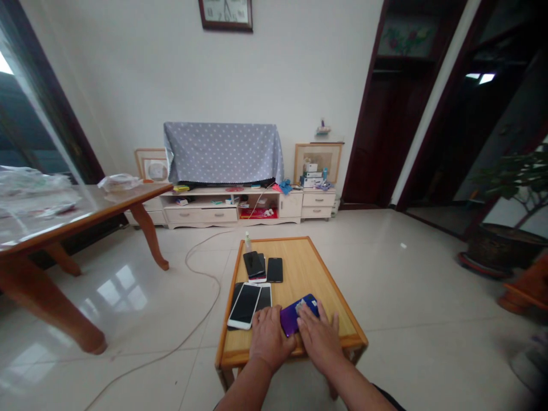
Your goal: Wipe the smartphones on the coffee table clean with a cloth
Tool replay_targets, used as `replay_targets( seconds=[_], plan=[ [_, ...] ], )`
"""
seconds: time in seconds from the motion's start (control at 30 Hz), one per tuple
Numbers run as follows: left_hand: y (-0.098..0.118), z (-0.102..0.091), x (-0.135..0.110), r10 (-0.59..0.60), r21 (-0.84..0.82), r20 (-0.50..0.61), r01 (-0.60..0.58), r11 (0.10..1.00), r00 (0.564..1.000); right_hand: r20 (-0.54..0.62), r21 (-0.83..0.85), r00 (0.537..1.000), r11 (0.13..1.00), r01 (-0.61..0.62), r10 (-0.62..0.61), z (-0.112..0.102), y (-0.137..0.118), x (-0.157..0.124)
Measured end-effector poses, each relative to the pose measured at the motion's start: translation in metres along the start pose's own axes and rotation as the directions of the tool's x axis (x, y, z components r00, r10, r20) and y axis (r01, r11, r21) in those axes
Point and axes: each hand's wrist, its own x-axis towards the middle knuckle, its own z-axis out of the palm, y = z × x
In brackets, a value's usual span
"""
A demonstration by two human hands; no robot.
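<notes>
Left hand (269, 338), right hand (319, 338): fingers flat, touching purple phone (290, 319) | white phone (245, 305) beside | dark phones (274, 269) beyond

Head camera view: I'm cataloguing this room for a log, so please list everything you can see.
low rectangular wooden table: one, light brown, centre floor
purple smartphone: one, purple, table's near edge, under both hands
white-framed smartphone: one, white, table's left edge
black smartphones: at least three, dark, table's left half, some stacked
small pale bottle: one, table's far left corner
grey cable: one, floor, left
large wooden dining table: one, brown, left
white TV cabinet: one, far wall
dotted grey cloth: one, above cabinet
potted plant: one, green, right
left hand: touching purple smartphone
right hand: fingers flat on purple smartphone
</notes>
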Motion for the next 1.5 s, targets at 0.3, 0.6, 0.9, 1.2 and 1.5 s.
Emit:
replay_targets(
  seconds=[0.3,0.6,0.9,1.2,1.5],
  plan=[
    [-0.001,0.004,0.001,0.023,0.011,-0.033,-0.023,1.0,0.999,0.009,-0.031,0.999,0.998,0.047,-0.047,0.006,0.007,-0.001],
    [-0.002,0.006,0.001,0.026,0.015,-0.042,-0.026,1.0,0.999,0.009,-0.026,0.999,0.998,-0.052,0.052,-0.003,0.008,-0.004],
    [0.0,0.004,0.001,0.024,0.044,-0.035,-0.022,0.999,0.999,-0.034,-0.057,0.979,0.977,-0.204,0.202,-0.005,0.02,-0.009],
    [0.002,0.003,0.0,0.009,0.04,-0.015,-0.008,0.999,1.0,0.014,-0.002,0.999,0.999,-0.038,0.038,0.001,0.006,-0.028],
    [-0.001,0.003,0.0,0.028,0.02,-0.008,-0.028,0.999,1.0,0.036,0.068,0.993,0.992,0.106,-0.109,0.0,-0.004,-0.027]
  ],
)
